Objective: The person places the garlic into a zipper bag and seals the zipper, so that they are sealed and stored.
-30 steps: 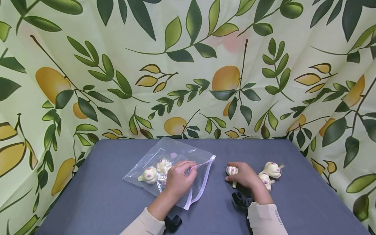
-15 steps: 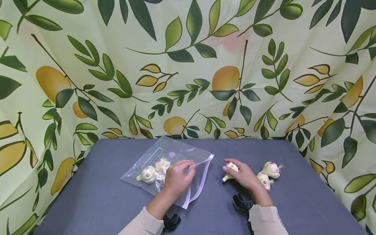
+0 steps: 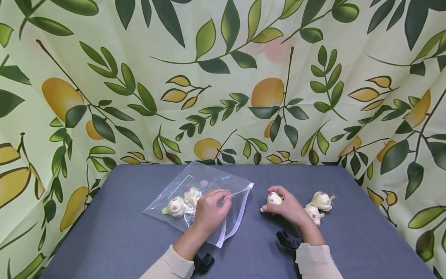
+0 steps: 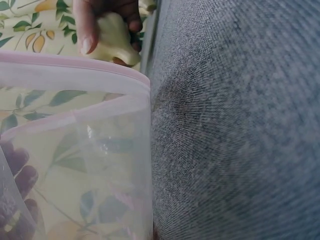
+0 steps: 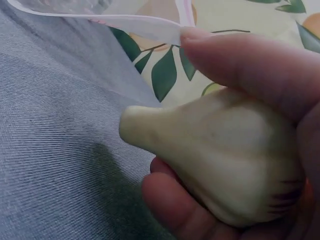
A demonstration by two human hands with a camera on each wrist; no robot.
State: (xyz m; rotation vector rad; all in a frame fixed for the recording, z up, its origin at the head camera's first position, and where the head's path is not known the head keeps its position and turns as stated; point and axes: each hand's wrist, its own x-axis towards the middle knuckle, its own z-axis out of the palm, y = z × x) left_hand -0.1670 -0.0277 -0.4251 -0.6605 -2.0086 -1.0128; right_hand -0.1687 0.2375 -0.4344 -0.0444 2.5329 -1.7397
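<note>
A clear zip bag [image 3: 212,173] with a pinkish-white zip edge lies flat on the left of the table. Several garlic bulbs [image 3: 175,207] are inside it, one partly covered by my left hand [image 3: 213,209]. That hand pinches the upper layer at the bag's mouth and lifts it, so a gap shows along the zip. To the right of the mouth, my right hand [image 3: 288,205] holds another garlic bulb [image 3: 274,198]. In the right wrist view the bulb [image 5: 225,155] sits between thumb and curled fingers, its stem end pointing left.
Two more garlic bulbs [image 3: 321,201] lie close together just right of my right hand. A grey-blue cloth covers the table [image 3: 115,232]. Behind it hangs a leaf-and-fruit patterned curtain [image 3: 223,116]. Black wrist straps [image 3: 288,239] sit below both hands.
My right hand has gripped the garlic bulb and turned it, its stem swinging from pointing toward me to pointing left. The left hand and bag have barely moved.
</note>
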